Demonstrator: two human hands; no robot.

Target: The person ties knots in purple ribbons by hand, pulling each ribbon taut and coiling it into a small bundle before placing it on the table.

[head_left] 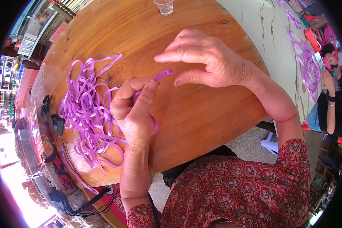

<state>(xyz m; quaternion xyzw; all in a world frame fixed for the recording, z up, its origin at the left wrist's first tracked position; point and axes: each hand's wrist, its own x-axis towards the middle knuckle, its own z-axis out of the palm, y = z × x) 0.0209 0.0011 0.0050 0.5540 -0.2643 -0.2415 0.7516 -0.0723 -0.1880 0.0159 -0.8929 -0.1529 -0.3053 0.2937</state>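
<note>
Left hand (135, 108) pinches a purple strip (161, 75) over the desk (201, 114), right hand (207, 60) spread wide just beyond; looks like it's mid-feed, next needing a grab of that free end.

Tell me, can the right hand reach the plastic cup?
Probably yes. The right hand hangs open above the table, and only bare wood lies between it and the cup at the far edge. It holds nothing.

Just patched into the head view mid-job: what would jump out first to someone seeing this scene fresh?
First, the tangled heap of purple strips on the left of the round wooden table. Next, the two hands at centre: the left hand pinches a purple strip end between thumb and fingers, while the right hand hovers open just above it. A clear plastic cup stands at the table's far edge.
</note>
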